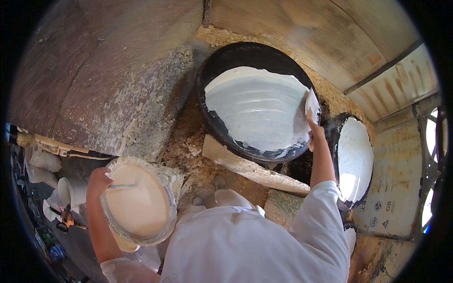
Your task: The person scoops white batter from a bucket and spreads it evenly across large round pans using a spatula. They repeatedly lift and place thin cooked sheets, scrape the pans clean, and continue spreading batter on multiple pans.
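In front of me, to the upper right, stands a large round black pan [244, 53]. A white paste-like layer [258, 109] with curved streaks covers much of its inside, and the far wall shows bare black. My right hand [313, 132] grips a flat white scraper [312, 104], whose blade is at the right edge of the layer. On my left is a crusted round tub [172, 208] of cream-coloured liquid [141, 208]. My left hand [99, 181] is closed around the handle of a utensil [122, 186] that reaches into this liquid; its far end is hidden.
A second black pan with a white layer [355, 159] sits to the right, and part of a third pan [350, 237] shows below it. Splattered panels [141, 88] rise at left. A white bucket [67, 191], sacks [46, 159] and an orange power tool [67, 217] lie far left.
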A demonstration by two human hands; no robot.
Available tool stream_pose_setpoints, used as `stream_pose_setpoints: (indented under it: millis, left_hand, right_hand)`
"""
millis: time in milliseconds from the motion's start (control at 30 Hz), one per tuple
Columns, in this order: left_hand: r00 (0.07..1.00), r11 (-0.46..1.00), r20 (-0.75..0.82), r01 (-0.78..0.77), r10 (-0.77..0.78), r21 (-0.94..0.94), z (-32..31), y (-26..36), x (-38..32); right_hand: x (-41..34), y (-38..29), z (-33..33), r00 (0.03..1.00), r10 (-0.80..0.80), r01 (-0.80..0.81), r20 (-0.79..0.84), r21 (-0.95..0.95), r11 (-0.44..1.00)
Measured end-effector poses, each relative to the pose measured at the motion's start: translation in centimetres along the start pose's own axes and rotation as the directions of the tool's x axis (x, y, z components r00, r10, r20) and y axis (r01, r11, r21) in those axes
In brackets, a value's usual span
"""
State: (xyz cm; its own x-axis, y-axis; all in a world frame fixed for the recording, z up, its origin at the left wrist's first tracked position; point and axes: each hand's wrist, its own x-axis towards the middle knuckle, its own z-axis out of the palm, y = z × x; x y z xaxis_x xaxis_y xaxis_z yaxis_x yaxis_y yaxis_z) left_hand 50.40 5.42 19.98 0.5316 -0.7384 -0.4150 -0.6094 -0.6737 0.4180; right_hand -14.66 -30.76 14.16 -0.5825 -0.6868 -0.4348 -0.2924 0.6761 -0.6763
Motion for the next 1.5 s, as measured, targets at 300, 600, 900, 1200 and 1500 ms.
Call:
stream_pose_setpoints:
  millis: [300, 600, 900, 1200, 1500]
  left_hand:
    - [0.999, 0.999, 0.029, -0.029, 0.029, -0.018, 0.4, 0.7, 1.1]
    - [0.993, 0.987, 0.035, 0.119, -0.116, -0.107, 0.6, 0.8, 1.4]
    - [0.998, 0.998, 0.015, 0.055, -0.055, -0.003, 0.4, 0.2, 0.6]
    - [1.000, 1.000, 0.012, -0.010, 0.009, 0.028, -0.1, 2.2, 0.3]
    - [0.998, 0.996, 0.012, 0.055, -0.055, -0.072, 0.5, 1.9, 0.9]
  right_hand:
    - [-10.9, -4.9, 12.3, 0.748, -0.379, 0.567, 0.545, -0.229, 0.791]
    - [-11.5, -4.8, 13.2, 0.587, -0.658, 0.719, 0.473, -0.677, 0.155]
    - [4.8, -1.7, 0.8, 0.920, -0.389, 0.306, -0.032, -0.562, 0.768]
    - [-5.9, -7.8, 8.6, 0.879, -0.191, 0.220, 0.436, -0.017, 0.975]
    - [-14.0, -6.4, 15.3, 0.452, -0.604, 0.877, 0.656, -0.449, 0.167]
